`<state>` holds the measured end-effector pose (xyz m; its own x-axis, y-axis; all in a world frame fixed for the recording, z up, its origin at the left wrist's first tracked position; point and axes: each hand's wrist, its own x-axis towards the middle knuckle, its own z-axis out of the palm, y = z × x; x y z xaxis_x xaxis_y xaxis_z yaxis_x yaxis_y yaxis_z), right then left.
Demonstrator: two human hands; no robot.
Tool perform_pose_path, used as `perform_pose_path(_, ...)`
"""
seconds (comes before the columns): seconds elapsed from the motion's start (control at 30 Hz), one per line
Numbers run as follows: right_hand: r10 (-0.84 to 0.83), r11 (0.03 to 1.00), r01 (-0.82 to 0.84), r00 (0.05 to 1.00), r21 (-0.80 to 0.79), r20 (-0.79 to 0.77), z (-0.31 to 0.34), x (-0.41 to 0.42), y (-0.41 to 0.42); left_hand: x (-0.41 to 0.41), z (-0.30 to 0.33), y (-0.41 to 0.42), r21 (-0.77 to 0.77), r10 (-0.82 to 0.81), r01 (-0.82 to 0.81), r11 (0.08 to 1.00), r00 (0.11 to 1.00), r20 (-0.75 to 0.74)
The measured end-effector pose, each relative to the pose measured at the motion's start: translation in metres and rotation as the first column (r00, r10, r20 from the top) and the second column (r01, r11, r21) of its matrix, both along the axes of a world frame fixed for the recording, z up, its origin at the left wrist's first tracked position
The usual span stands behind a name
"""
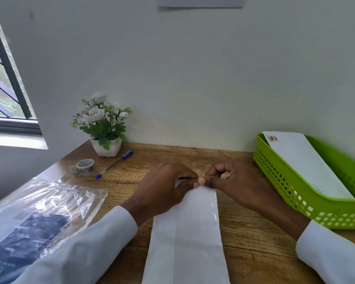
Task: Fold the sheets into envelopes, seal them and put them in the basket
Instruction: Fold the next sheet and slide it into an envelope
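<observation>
Item 1: brown wood-grain table [244,238], set against a pale wall; it carries all that follows

Item 2: crumpled clear plastic packet [45,210] with a dark blue printed insert, at our near left on the table. The print on it is too blurred for us to read

Item 3: lime-green perforated plastic basket [291,187], at our far right on the table. Inside it lies one finished white envelope [303,160] with a small sticker at its far corner; the sticker's wording is too small to read

Item 4: long white folded paper sheet [184,238], flat on the table in front of us, running lengthwise away from us, with a strip of clear tape showing along its right edge. We judge this the piece in work

Item 5: our left hand [162,191] and right hand [232,179], both pinched shut on the far end of the sheet, fingertips meeting at its middle. We judge the step to be folding that far end; the next move calls for a firm crease, then tape to seal

Item 6: small white pot of white artificial flowers [103,128], far left by the wall

Item 7: blue-capped ballpoint pen [115,163], lying beside the pot

Item 8: roll of patterned tape [84,167], just left of the pen, pattern unreadable
</observation>
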<state>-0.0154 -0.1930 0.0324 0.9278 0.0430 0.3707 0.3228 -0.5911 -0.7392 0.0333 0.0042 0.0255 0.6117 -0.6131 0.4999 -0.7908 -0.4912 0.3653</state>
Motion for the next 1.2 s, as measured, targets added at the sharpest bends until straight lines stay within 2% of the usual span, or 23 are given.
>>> perform_pose_path(0.07, 0.029, 0.997, -0.028, 0.999, 0.071, -0.017, -0.001, -0.001, 0.003, 0.000, 0.001, 0.001, -0.006, -0.020, 0.020, 1.000, 1.000, -0.012)
perform_pose_path(0.2, 0.159, 0.940, -0.106, 0.977, 0.324, -0.141, 0.001, -0.003, -0.002, 0.002, 0.004, 0.005, -0.254, 0.005, -0.039, 0.966, 0.991, -0.135)
perform_pose_path(0.23, 0.147, 0.925, -0.086, 0.979, 0.370, -0.138, 0.001, -0.003, -0.003, 0.003, 0.005, 0.006, -0.297, 0.050, -0.081, 0.951, 0.993, -0.111)
perform_pose_path(0.3, 0.039, 0.902, 0.004, 0.995, 0.432, -0.091, 0.004, -0.001, -0.003, 0.003, 0.005, 0.008, -0.332, 0.181, -0.161, 0.929, 0.983, 0.028)
perform_pose_path(0.37, -0.094, 0.899, 0.090, 0.996, 0.430, -0.012, 0.007, 0.000, -0.001, 0.002, 0.006, 0.006, -0.356, 0.227, -0.179, 0.917, 0.969, 0.097)
perform_pose_path(0.4, -0.137, 0.902, 0.113, 0.990, 0.416, 0.027, 0.008, 0.000, 0.000, 0.000, 0.006, 0.005, -0.371, 0.185, -0.157, 0.915, 0.982, 0.043)
perform_pose_path(0.47, -0.151, 0.907, 0.103, 0.985, 0.408, 0.087, 0.009, -0.003, 0.005, -0.003, 0.006, 0.000, -0.418, 0.014, -0.110, 0.902, 0.974, -0.227)
perform_pose_path(0.53, -0.104, 0.909, 0.044, 0.987, 0.414, 0.124, 0.010, -0.009, 0.013, -0.011, 0.005, -0.005, -0.492, -0.188, -0.059, 0.869, 0.879, -0.438)
perform_pose_path(0.6, -0.056, 0.923, -0.002, 0.988, 0.386, 0.141, 0.011, -0.013, 0.022, -0.018, 0.007, -0.008, -0.554, -0.331, -0.022, 0.832, 0.782, -0.528)
perform_pose_path(0.67, -0.049, 0.936, -0.006, 0.988, 0.352, 0.146, 0.011, -0.015, 0.027, -0.020, 0.014, -0.006, -0.569, -0.356, -0.053, 0.821, 0.731, -0.582)
perform_pose_path(0.73, -0.059, 0.954, 0.009, 0.986, 0.298, 0.157, 0.009, -0.015, 0.029, -0.014, 0.021, -0.005, -0.480, -0.245, -0.139, 0.866, 0.718, -0.651)
perform_pose_path(0.77, -0.056, 0.966, 0.013, 0.985, 0.258, 0.160, 0.007, -0.015, 0.029, -0.011, 0.023, -0.002, -0.445, -0.215, -0.183, 0.876, 0.678, -0.703)
perform_pose_path(0.83, -0.039, 0.985, 0.010, 0.986, 0.174, 0.162, 0.004, -0.014, 0.027, -0.007, 0.024, -0.001, -0.494, -0.300, -0.267, 0.828, 0.533, -0.791)
perform_pose_path(0.9, 0.015, 0.995, -0.029, 0.989, 0.092, 0.145, 0.003, -0.013, 0.024, -0.005, 0.021, 0.002, -0.580, -0.441, -0.324, 0.747, 0.412, -0.798)
perform_pose_path(0.97, 0.065, 0.997, -0.069, 0.992, 0.033, 0.105, 0.003, -0.011, 0.020, -0.003, 0.012, 0.004, -0.556, -0.396, -0.328, 0.764, 0.442, -0.805)
perform_pose_path(1.03, 0.030, 0.998, -0.035, 0.995, 0.051, 0.093, 0.002, -0.009, 0.016, -0.002, 0.005, 0.003, -0.527, -0.356, -0.326, 0.785, 0.458, -0.814)
perform_pose_path(1.13, -0.166, 0.968, 0.115, 0.961, 0.223, 0.223, 0.004, -0.006, 0.007, 0.000, -0.001, 0.001, -0.534, -0.363, -0.309, 0.787, 0.468, -0.806)
perform_pose_path(1.2, -0.278, 0.941, 0.200, 0.916, 0.272, 0.290, 0.007, -0.003, 0.000, -0.002, -0.002, -0.001, -0.542, -0.362, -0.301, 0.785, 0.487, -0.795)
